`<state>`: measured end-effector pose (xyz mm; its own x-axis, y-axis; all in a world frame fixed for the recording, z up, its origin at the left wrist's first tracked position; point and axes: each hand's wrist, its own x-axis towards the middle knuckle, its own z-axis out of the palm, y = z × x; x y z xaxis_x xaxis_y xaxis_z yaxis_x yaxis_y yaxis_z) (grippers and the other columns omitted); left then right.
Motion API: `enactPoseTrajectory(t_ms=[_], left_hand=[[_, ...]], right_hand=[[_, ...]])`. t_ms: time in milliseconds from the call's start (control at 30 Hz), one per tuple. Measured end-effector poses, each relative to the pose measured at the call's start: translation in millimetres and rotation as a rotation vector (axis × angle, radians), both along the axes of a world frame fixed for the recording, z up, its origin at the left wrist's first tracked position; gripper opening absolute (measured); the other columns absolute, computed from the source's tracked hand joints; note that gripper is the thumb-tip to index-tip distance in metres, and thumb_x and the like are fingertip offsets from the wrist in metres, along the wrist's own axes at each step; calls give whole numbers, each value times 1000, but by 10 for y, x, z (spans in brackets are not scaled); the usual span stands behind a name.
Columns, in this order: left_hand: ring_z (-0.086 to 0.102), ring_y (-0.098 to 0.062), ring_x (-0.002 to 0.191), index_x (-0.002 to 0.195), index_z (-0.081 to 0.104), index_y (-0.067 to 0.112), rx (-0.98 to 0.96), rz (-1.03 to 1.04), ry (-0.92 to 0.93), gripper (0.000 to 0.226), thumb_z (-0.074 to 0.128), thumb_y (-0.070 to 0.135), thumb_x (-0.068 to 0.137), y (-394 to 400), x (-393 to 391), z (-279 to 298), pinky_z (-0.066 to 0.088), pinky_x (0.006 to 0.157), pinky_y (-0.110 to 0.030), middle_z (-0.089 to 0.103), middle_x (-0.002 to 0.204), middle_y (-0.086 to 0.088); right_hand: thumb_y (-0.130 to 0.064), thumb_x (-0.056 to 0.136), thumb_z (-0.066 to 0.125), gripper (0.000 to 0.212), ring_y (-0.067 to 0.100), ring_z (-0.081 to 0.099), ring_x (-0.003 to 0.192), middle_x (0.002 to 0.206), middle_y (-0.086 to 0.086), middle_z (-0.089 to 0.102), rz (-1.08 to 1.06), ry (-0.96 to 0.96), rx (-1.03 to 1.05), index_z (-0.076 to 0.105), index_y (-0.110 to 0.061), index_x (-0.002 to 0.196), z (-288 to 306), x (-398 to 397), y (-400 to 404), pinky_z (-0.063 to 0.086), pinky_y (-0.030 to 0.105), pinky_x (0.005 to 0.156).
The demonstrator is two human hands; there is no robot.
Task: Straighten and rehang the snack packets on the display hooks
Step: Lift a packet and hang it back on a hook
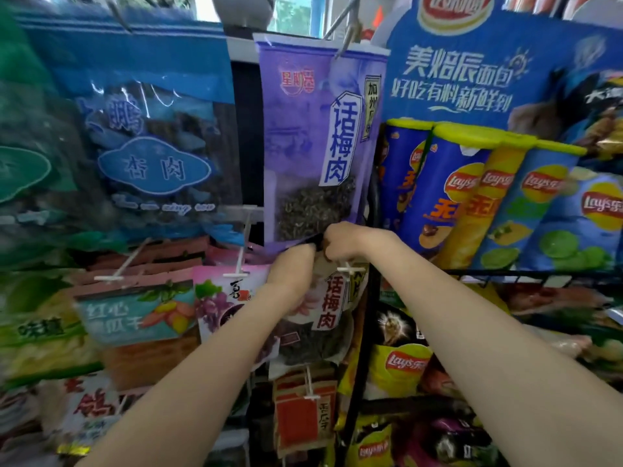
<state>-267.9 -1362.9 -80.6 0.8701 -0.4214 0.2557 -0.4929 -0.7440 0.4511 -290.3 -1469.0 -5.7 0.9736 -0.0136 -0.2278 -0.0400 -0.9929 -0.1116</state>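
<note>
Working w/ both hands at the bottom edge of the purple packet (pixel 317 143), hung up top: left hand (pixel 291 267) and right hand (pixel 340 242) fingers curled, pinching it. Tug down evenly so it hangs straight, clear of white hook (pixel 350 269) below.

Packets crowd the rack's left side edge to edge. White hooks (pixel 236 275) jut forward between them. The purple packet (pixel 313 143) hangs over both hands; crisp tubes (pixel 472 197) wall the right. Only the front stays open.

"话梅肉" on purple packet (pixel 317 146); "Lay's" on crisp tubes (pixel 462 190).
</note>
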Motion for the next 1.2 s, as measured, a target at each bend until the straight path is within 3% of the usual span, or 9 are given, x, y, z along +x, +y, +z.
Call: enactPoseTrajectory(t_ms=[200, 333, 533, 667, 800, 900, 1000, 1067, 1200], left_hand=[[59, -22, 89, 102, 62, 4, -39, -164, 20, 18, 47, 6, 91, 173, -189, 148, 35, 66, -21, 64, 99, -10], [59, -31, 97, 101, 63, 2, -4, -234, -21, 18, 53, 4, 86, 256, -232, 192, 36, 71, -26, 65, 103, -16], [54, -34, 106, 119, 47, 7, -9, -44, -37, 32, 55, 15, 89, 150, -352, 172, 41, 83, -37, 54, 118, -14], [54, -39, 103, 119, 42, 6, -35, 8, 30, 35, 54, 12, 86, -85, -464, 300, 45, 82, -44, 54, 117, -17], [58, -38, 99, 113, 44, 6, 32, 59, 24, 30, 53, 17, 86, -157, -435, 243, 45, 77, -43, 60, 109, -16], [59, -36, 99, 112, 48, 7, 79, 61, -52, 30, 54, 20, 86, -142, -389, 204, 45, 74, -41, 62, 108, -16], [58, -36, 101, 109, 57, 6, 162, 23, -77, 24, 54, 16, 87, -118, -341, 173, 45, 74, -40, 61, 110, -14], [58, -36, 102, 111, 57, 5, 207, 26, -52, 25, 53, 11, 87, -98, -282, 163, 46, 76, -41, 60, 112, -15], [57, -37, 105, 112, 59, 5, 234, 87, -26, 25, 54, 18, 91, -68, -196, 213, 45, 80, -40, 60, 115, -17]], right_hand=[[-10, 91, 44, 19, 16, 47, 63, 74, 3, 50, 67, 119, -40, 51, -9, 73, 192, -180, 46, 36, 23, 50], [-10, 89, 46, 27, 28, 60, 94, 105, 12, 65, 93, 106, 1, 65, -1, 105, 210, -272, -5, 48, 33, 71], [1, 87, 43, 29, 26, 58, 102, 109, 12, 62, -135, -413, 263, 66, -5, 104, 173, -519, -283, 46, 26, 83], [1, 86, 42, 32, 30, 56, 100, 112, 15, 55, -155, -168, 115, 56, 1, 115, -13, -575, -294, 47, 30, 79], [-1, 89, 43, 45, 31, 41, 128, 147, 13, 33, -83, -62, 51, 43, 0, 134, -167, -408, -306, 38, 33, 105], [-5, 87, 52, 36, 29, 51, 118, 134, 12, 46, -28, 21, -46, 54, -5, 123, -150, -287, -314, 50, 33, 87], [5, 87, 47, 22, 20, 54, 73, 96, 7, 55, -28, 40, -101, 56, 0, 107, -87, -265, -273, 45, 25, 51], [8, 88, 40, 20, 14, 40, 58, 72, 2, 42, -39, -23, -134, 52, -6, 82, -64, -249, -230, 41, 28, 58], [12, 87, 39, 32, 18, 42, 63, 68, 2, 34, -13, -77, -154, 36, -11, 65, -95, -268, -199, 38, 29, 68]])
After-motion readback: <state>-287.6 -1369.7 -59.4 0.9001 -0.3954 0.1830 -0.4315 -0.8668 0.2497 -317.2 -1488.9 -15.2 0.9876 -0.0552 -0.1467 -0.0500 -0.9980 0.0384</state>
